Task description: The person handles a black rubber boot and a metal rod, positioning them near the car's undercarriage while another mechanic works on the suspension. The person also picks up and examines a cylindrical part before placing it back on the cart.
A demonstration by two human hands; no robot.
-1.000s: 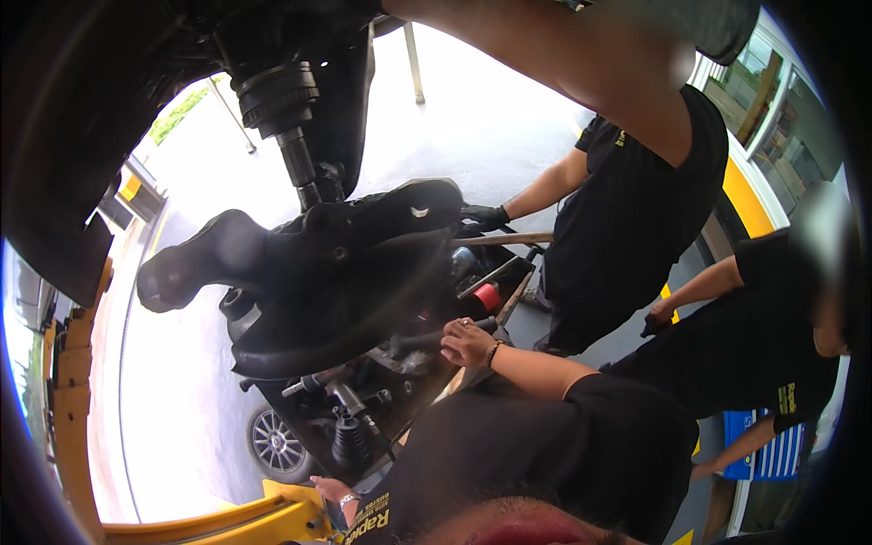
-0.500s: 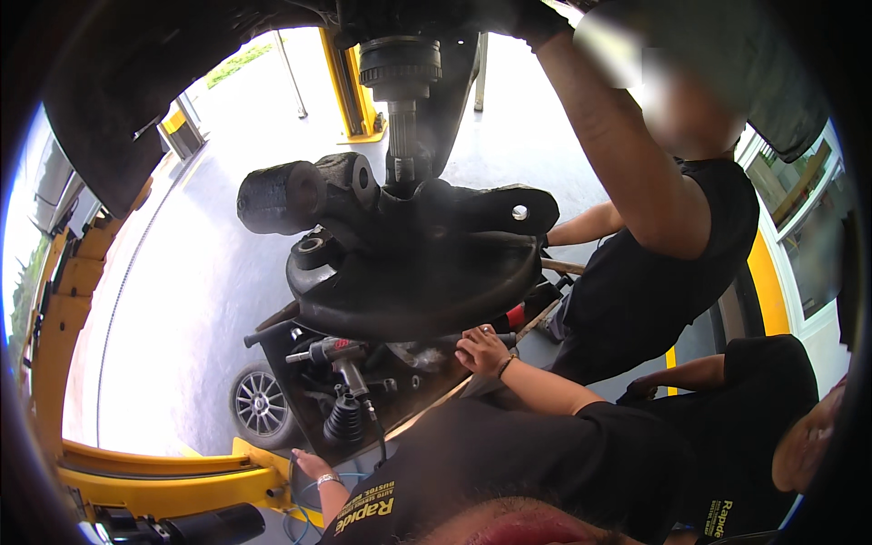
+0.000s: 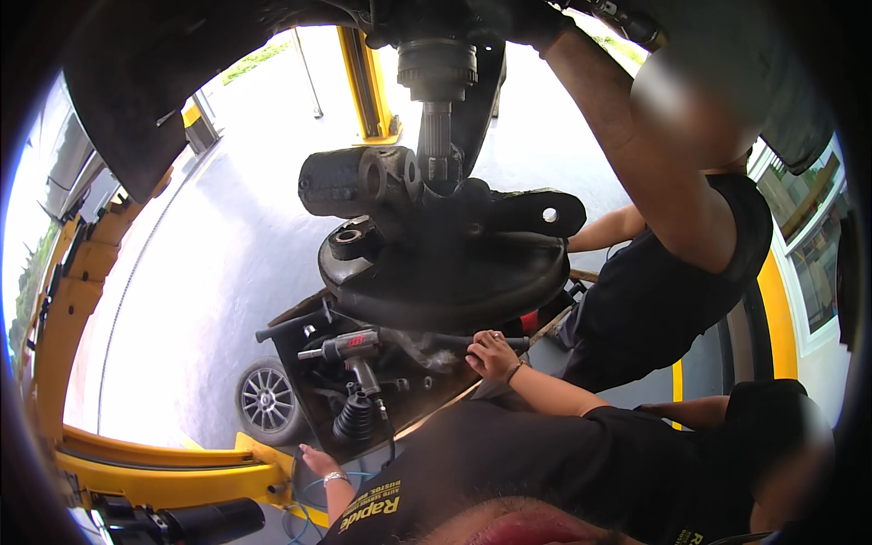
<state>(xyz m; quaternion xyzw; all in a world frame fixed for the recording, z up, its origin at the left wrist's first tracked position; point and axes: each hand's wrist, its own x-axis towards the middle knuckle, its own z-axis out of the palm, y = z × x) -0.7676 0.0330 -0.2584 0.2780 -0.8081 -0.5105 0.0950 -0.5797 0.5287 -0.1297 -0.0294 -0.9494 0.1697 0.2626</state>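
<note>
My right hand (image 3: pixel 492 355), with a ring and a dark bracelet, is curled over a dark bar (image 3: pixel 516 343) at the edge of a tool cart (image 3: pixel 313 413). Lower left, my left hand (image 3: pixel 320 462), with a metal band at the wrist, is held out beside the cart, fingers stretched and nothing visible in them. On the cart lie an air impact wrench (image 3: pixel 356 350) and a ribbed black rubber boot (image 3: pixel 352 418). Above my right hand hang a dark steering knuckle (image 3: pixel 436 204) and a brake disc (image 3: pixel 445 286), below a splined axle shaft (image 3: pixel 438 132).
A co-worker (image 3: pixel 672 272) stands at the right, a black-gloved hand (image 3: pixel 545 25) raised beneath the vehicle near a dark tool (image 3: pixel 631 23). Another person (image 3: pixel 781 436) is at lower right. A wheel (image 3: pixel 270 400) is on the floor by the cart. Yellow lift arms (image 3: pixel 173 468) cross the left.
The view has shifted, so the knuckle and disc appear farther right. A dark tool now shows beside the co-worker's glove. My hands have barely moved.
</note>
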